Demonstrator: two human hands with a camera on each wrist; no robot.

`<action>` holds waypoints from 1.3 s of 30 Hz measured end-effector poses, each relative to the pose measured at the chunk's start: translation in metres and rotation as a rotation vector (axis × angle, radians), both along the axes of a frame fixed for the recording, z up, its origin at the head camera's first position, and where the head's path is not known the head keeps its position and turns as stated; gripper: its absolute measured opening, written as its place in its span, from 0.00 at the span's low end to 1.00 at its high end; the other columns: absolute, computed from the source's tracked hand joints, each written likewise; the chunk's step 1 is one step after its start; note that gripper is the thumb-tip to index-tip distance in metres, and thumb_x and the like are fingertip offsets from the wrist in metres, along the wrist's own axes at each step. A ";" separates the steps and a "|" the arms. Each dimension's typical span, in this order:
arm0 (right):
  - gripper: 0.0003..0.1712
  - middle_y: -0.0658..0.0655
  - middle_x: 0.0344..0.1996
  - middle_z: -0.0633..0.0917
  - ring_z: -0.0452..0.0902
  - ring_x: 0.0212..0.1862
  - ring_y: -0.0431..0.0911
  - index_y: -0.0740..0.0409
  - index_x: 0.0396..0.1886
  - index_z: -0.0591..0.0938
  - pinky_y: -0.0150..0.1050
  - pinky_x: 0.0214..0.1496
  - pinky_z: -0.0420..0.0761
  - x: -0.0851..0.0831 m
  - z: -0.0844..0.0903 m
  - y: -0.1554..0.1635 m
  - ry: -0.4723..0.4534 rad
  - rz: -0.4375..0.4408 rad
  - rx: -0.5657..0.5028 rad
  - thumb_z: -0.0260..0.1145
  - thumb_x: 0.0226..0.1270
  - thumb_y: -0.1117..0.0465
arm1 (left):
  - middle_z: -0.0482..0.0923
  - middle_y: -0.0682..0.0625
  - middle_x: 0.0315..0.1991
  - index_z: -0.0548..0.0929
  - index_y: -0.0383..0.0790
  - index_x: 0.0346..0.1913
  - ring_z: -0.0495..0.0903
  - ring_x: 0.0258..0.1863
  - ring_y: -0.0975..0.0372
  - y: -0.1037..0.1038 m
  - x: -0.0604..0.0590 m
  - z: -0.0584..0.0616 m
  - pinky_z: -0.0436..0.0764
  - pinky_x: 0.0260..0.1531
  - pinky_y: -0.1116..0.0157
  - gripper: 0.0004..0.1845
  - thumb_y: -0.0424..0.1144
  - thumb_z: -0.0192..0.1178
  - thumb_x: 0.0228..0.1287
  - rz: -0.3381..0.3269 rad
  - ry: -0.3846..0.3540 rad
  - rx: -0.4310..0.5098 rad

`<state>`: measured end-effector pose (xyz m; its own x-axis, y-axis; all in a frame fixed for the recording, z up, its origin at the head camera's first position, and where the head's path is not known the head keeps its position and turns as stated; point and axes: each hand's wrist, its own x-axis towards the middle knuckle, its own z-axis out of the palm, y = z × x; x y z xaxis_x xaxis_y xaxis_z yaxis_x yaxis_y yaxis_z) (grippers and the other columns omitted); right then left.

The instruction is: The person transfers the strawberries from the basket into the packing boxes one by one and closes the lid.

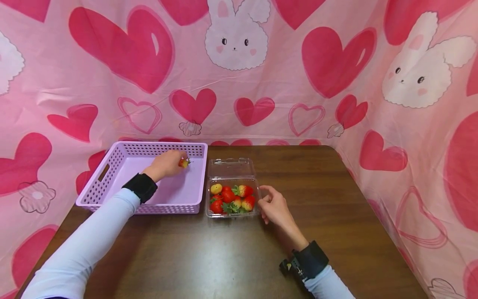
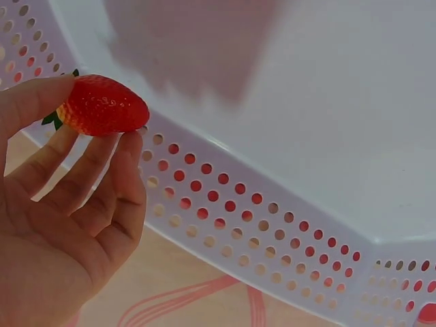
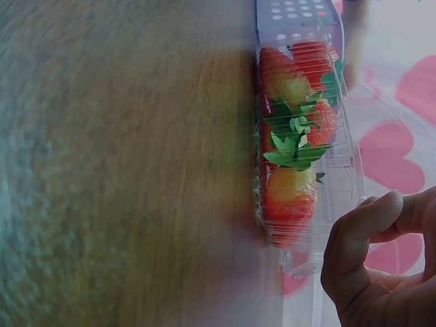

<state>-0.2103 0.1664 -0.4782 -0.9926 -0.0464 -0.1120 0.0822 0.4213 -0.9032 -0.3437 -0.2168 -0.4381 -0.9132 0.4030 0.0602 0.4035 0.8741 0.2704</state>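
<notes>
A small red strawberry (image 2: 102, 106) with a green leafy cap is pinched between the fingertips of the left hand (image 1: 167, 164), which is held over the inside of a lilac perforated plastic basket (image 1: 112, 166) at the back left of a dark brown wooden table (image 1: 336, 207). Just beside the basket's right wall, a clear plastic clamshell box (image 1: 232, 194) is seen with its lid folded back; several more red and yellowish strawberries (image 1: 231, 199) are kept inside. The right hand (image 1: 275, 206) is rested on the table just beside the box's right edge, fingers loosely curled, nothing grasped. A pink cloth printed with hearts and white rabbits (image 1: 239, 70) is hung behind.
</notes>
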 end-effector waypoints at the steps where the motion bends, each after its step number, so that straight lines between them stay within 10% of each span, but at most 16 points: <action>1: 0.26 0.58 0.23 0.80 0.73 0.15 0.49 0.60 0.69 0.76 0.40 0.17 0.80 0.000 0.000 0.000 0.001 0.001 0.002 0.61 0.72 0.70 | 0.85 0.38 0.42 0.85 0.33 0.50 0.81 0.43 0.44 0.000 0.000 0.001 0.80 0.48 0.43 0.13 0.33 0.69 0.64 -0.001 0.003 0.001; 39: 0.27 0.58 0.22 0.80 0.73 0.14 0.48 0.59 0.68 0.76 0.41 0.17 0.79 -0.001 0.000 -0.001 0.004 -0.011 0.011 0.62 0.70 0.70 | 0.83 0.43 0.37 0.84 0.32 0.49 0.80 0.40 0.47 0.022 0.020 0.020 0.81 0.45 0.48 0.14 0.34 0.69 0.62 -0.030 0.075 0.079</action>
<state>-0.2112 0.1649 -0.4784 -0.9935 -0.0342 -0.1084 0.0832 0.4306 -0.8987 -0.3237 -0.1948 -0.4176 -0.8927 0.4213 0.1602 0.4507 0.8385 0.3063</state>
